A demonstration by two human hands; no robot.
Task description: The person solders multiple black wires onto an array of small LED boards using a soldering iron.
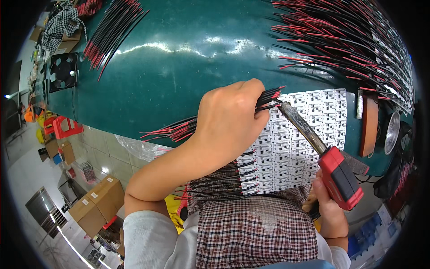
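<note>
My left hand (233,112) is closed around a bundle of black wires with red ends (268,95). The bundle's short ends stick out past my thumb, and its longer tails reach out to the left. In my right hand (330,210) is a soldering iron (342,179) with a red and black handle. Its dark metal tip is right by the wire ends, though I cannot tell whether they touch. Below both lies a white circuit board panel (291,148) with rows of small parts. Several black wires (224,181) extend from its left side.
A large heap of black and red wires (331,40) lies at the back right of the green table (179,76), a smaller bundle (114,31) at the back left. A small fan (62,71) stands at the left edge. An orange-brown block (369,125) and metal bowl (392,133) are at the right.
</note>
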